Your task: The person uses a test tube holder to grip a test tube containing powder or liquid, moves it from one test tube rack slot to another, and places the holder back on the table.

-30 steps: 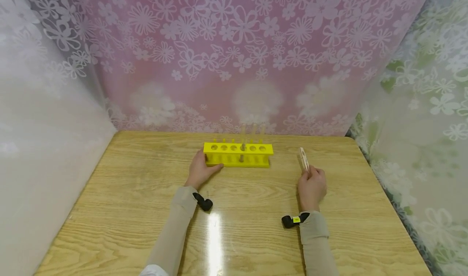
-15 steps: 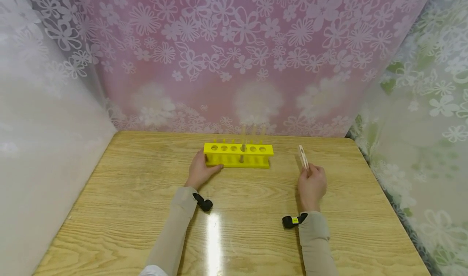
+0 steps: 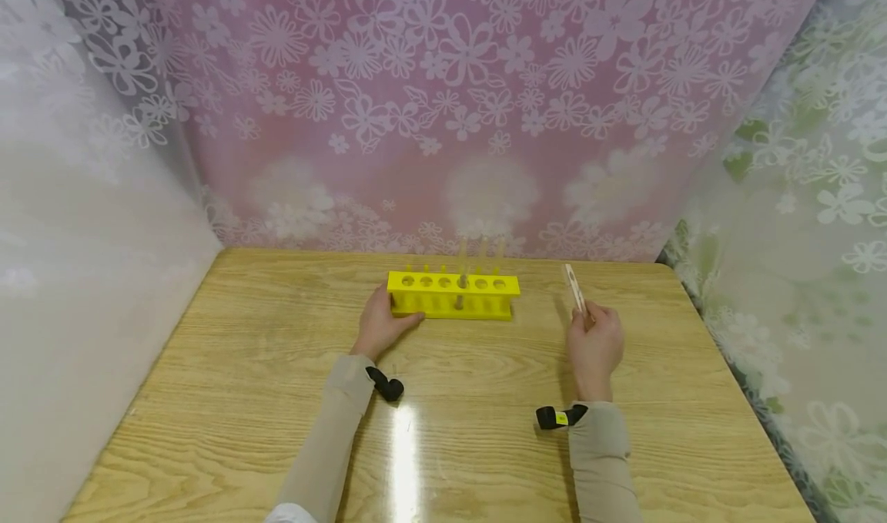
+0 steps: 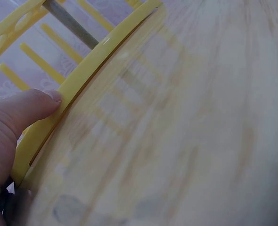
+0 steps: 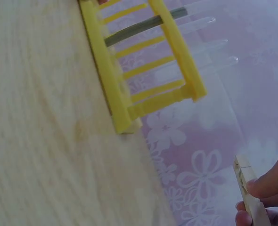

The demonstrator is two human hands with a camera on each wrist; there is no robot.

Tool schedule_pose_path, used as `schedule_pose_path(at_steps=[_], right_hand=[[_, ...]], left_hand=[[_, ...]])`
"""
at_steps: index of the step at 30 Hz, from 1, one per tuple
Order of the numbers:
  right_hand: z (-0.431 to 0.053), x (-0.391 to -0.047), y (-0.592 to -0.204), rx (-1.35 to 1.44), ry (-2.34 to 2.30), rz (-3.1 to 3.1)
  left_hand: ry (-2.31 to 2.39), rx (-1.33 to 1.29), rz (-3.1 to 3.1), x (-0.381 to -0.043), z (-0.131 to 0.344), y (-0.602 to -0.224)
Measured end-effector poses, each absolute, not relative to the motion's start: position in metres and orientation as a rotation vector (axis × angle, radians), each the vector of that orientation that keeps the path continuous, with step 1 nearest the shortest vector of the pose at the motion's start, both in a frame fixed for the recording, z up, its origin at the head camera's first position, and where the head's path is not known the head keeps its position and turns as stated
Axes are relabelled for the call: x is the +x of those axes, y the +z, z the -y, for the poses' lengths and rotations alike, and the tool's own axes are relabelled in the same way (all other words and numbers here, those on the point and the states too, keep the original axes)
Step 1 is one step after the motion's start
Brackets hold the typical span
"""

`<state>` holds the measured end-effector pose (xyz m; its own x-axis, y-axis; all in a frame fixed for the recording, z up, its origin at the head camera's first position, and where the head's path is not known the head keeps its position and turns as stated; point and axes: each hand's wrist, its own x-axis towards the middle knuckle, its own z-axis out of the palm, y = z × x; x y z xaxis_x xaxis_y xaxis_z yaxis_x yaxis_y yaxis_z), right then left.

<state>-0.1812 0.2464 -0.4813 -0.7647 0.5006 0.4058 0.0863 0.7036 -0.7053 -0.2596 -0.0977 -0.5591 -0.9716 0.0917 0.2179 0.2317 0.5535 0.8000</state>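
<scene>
Head view: if my left hand jerked the yellow rack along the table, its clear tubes could rattle or tip; that hand grips the rack's left end, thumb low in front, while my right hand, well apart, pinches a wooden clip, fingers closed on it

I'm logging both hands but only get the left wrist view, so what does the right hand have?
Observer: The right hand holds a wooden clip, to the right of the yellow rack.
Operator: Does anything stick up past the rack's top?
Observer: Yes, clear tubes; the right wrist view shows their rounded ends.
Operator: Which hole has the dark column?
Observer: The fourth of six, counting from the left in the head view.
</scene>
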Motion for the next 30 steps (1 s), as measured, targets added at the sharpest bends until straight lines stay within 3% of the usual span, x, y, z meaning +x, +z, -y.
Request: schedule_pose_path(at_steps=[30], right_hand=[[-0.204, -0.173, -0.424, -0.106, 0.957, 2.367]], left_hand=[[-1.380, -0.220, 2.706, -0.261, 0.098, -0.561]])
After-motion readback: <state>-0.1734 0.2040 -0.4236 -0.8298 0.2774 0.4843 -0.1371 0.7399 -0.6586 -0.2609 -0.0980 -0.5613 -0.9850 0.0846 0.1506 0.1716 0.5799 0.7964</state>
